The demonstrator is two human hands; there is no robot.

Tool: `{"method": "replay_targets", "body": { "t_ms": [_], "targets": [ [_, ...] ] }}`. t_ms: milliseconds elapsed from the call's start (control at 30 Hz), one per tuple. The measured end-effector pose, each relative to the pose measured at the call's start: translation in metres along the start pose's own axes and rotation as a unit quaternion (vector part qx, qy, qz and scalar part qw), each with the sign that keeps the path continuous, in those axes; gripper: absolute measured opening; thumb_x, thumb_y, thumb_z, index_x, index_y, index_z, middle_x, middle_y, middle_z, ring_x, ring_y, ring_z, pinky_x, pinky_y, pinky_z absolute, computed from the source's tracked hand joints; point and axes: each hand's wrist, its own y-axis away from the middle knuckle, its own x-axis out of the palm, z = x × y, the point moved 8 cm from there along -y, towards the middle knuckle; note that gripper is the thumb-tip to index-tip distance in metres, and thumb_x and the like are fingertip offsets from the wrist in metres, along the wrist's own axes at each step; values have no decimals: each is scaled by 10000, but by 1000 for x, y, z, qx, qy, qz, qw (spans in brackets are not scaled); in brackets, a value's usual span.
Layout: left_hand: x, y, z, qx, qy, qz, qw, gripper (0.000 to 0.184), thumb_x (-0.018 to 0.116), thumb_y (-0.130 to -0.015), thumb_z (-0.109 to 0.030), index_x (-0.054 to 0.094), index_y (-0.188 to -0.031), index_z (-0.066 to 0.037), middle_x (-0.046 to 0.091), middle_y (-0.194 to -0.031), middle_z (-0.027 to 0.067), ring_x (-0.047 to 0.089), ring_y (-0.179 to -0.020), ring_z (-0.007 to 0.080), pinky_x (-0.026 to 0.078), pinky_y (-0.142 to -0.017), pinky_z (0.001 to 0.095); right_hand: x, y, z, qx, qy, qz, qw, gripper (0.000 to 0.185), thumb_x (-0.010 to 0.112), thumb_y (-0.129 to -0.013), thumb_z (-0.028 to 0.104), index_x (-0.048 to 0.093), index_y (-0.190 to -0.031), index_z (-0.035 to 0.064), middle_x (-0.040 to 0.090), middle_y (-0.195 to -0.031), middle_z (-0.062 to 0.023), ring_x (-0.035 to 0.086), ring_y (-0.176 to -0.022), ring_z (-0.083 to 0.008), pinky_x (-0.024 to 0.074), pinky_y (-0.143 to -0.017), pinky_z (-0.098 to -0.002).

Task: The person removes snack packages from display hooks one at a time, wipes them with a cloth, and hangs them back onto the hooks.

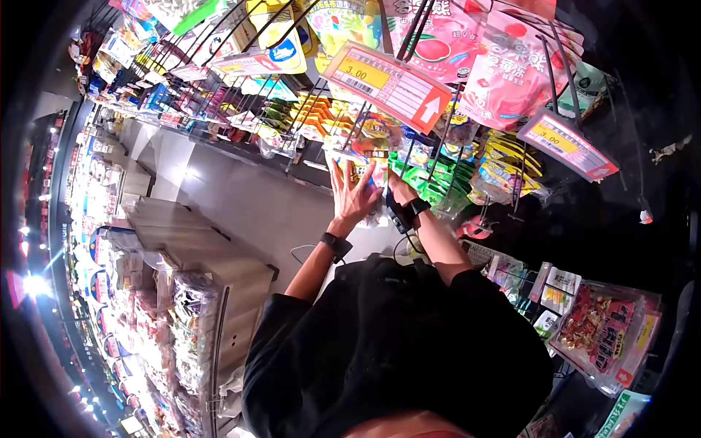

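Observation:
A small colourful candy packet [378, 155] with a dark label and yellow lettering is at the lower hooks of the rack, between my two hands. My left hand [353, 193] lies over its near left side, fingers stretched out and spread. At the packet's right side is my right hand [400, 191], its fingers mostly hidden, so its grip cannot be made out. Green packets [438, 179] hang just right of my right hand, with yellow packets [504, 166] beyond them. Orange-yellow packets [312, 117] hang up and left of my left hand.
Price tags [387, 84] and long metal hooks jut out above my hands. Pink candy bags [504, 80] hang higher up. A grey floor aisle [237, 215] runs to the left, beside a stocked shelf unit [197, 248]. More bagged snacks [604, 328] hang at lower right.

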Motion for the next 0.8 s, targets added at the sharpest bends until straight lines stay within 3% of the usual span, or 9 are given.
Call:
{"method": "replay_targets", "body": {
  "t_ms": [133, 300, 367, 467, 533, 600, 633, 700, 800],
  "targets": [
    [2, 1, -2, 10, 2, 22, 1000, 648, 658, -786, -413, 403, -1375, -325, 129, -1465, 243, 46, -1342, 520, 188, -1060, 589, 19, -9, -56, 93, -343, 32, 934, 473, 382, -928, 230, 384, -1362, 43, 444, -1357, -100, 459, -1196, -207, 343, -998, -281],
    [4, -2, -5, 8, -4, 34, 999, 667, 662, -791, -391, 376, -1391, -333, 139, -1462, 247, 59, -1336, 526, 187, -1063, 583, -1, 6, -1, -76, 126, 1, 989, 441, 395, -916, 156, 404, -1348, 66, 474, -1329, -112, 484, -1167, -209, 366, -980, -287],
    [8, -6, -6, 12, -8, 35, 999, 659, 648, -805, -388, 364, -1397, -332, 142, -1469, 245, 87, -1328, 531, 198, -1057, 579, -5, 10, 17, -135, 131, -42, 981, 425, 380, -933, 178, 411, -1345, 79, 489, -1306, -116, 500, -1135, -198, 380, -963, -290],
    [18, -21, -5, 23, 24, 31, 999, 665, 646, -802, -368, 352, -1398, -347, 139, -1484, 215, 136, -1329, 496, 203, -1060, 568, -11, 4, 10, 13, -154, -66, 986, 454, 371, -961, 275, 390, -1357, 53, 501, -1264, -88, 446, -1148, -166, 341, -985, -274],
    [33, -37, -3, 26, 6, 19, 999, 624, 607, -827, -339, 354, -1398, -341, 154, -1484, 220, 209, -1293, 504, 226, -1049, 563, -22, 9, 23, -73, -254, -86, 961, 505, 404, -969, 350, 375, -1369, 43, 463, -1305, -59, 411, -1196, -140, 304, -1012, -260],
    [48, -60, -1, 35, 31, -6, 999, 615, 598, -832, -336, 355, -1397, -345, 173, -1474, 232, 204, -1291, 512, 226, -1045, 567, -29, 8, -20, 15, -383, -77, 920, 515, 451, -958, 341, 373, -1375, 50, 430, -1338, -46, 395, -1226, -126, 301, -1020, -264],
    [53, -70, -6, 34, -24, -31, 999, 582, 600, -842, -326, 391, -1385, -309, 140, -1484, 234, 201, -1294, 514, 244, -1022, 570, -37, 25, -27, -146, -348, -108, 920, 457, 499, -935, 338, 467, -1311, 80, 517, -1252, -26, 484, -1138, -108, 374, -957, -260],
    [67, -83, -9, -5, -18, -68, 998, 573, 570, -852, -285, 374, -1387, -337, 157, -1458, 278, 172, -1304, 513, 189, -1040, 582, -36, 31, -73, 41, -560, -5, 827, 355, 534, -910, 368, 588, -1142, 105, 630, -1066, -11, 580, -976, -94, 436, -877, -254],
    [85, -93, -30, -53, 18, -113, 992, 471, 562, -826, -258, 503, -1292, -285, 258, -1376, 322, 203, -1280, 508, 188, -1041, 580, -53, 114, -59, 139, -569, -163, 794, 336, 538, -904, 366, 610, -1093, 98, 667, -995, -44, 630, -808, -129, 488, -705, -265]
  ]
}}
